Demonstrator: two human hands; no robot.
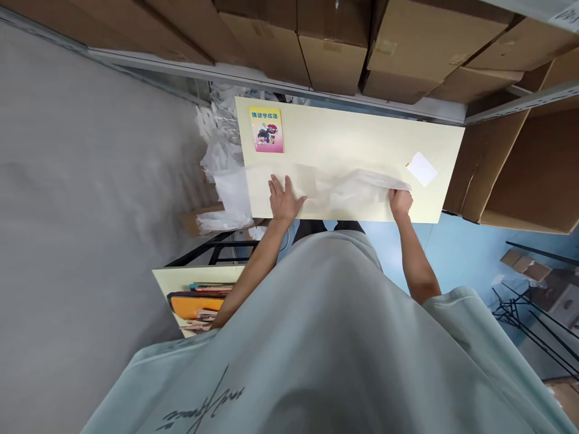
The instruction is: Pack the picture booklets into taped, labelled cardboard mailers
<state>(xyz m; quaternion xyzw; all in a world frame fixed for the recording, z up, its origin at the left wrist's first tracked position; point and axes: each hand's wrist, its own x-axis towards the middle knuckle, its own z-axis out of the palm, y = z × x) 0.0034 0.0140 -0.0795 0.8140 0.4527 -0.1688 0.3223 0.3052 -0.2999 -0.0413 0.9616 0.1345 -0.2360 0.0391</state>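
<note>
Clear plastic bag: the clear plastic bag [348, 187] lies flat along the near half of the bench [353, 135], stretched sideways between the two hands, its right end drawn to a narrow point.
Bag and hands: the left end is under the left hand [284, 200] and the right end is in the right hand [400, 202]; the middle of the film lies bare on the bench between them.
Left hand: released and flat, palm down on the bag, fingers spread and pointing away from the body, thumb out towards the right.
Right hand: clenched on the bag's right end at the near edge of the bench, knuckles up, fingers curled under.
Arms: both forearms are bare and reach forward from the body, the left bent at the elbow, the right nearly straight.
Booklet: a booklet [266, 129] with a yellow and pink cover lies at the far left corner of the bench, well apart from the bag.
Paper slip: a white paper slip [421, 169] lies just beyond the right hand, near the bag's tip.
Beside the bench: a heap of clear bags [221, 163] is piled off the left edge.
Behind: cardboard boxes [335, 54] stand on a shelf above the far edge.
</note>
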